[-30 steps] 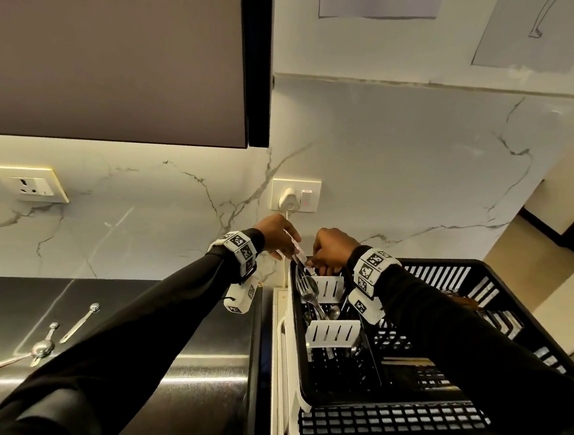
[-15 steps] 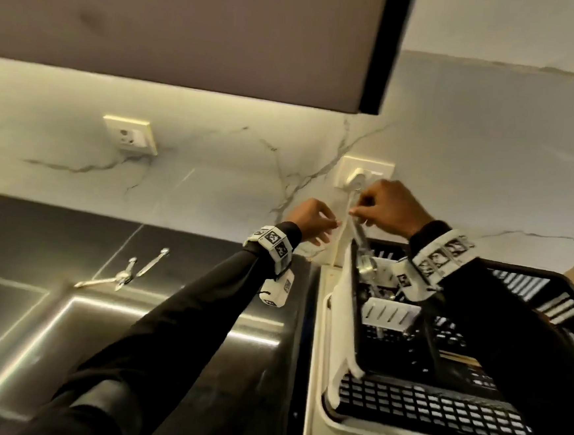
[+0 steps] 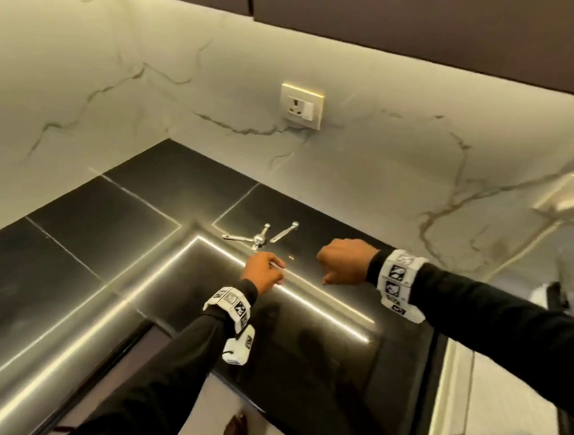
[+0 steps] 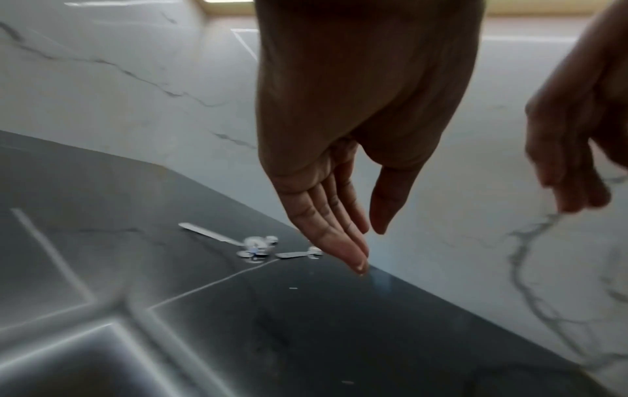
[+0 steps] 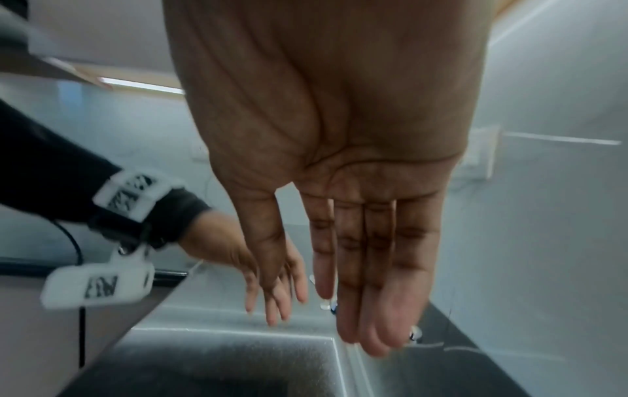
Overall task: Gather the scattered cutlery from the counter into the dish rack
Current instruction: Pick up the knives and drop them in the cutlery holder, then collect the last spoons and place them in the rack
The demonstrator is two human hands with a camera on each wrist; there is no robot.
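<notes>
Just beyond your empty, loosely spread left hand [image 3: 263, 272] lie the spoons [image 3: 259, 239], handles angled toward the wall; right hand [image 3: 343, 263] likewise empty.

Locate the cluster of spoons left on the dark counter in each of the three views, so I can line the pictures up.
Head: spoons at centre, on the dark counter just beyond the left hand.
Left wrist: spoons left of centre, just left of the left hand's fingertips.
Right wrist: mostly hidden; only glints beside the right hand.
Shared landmark: the veined marble backsplash behind the counter.
</notes>
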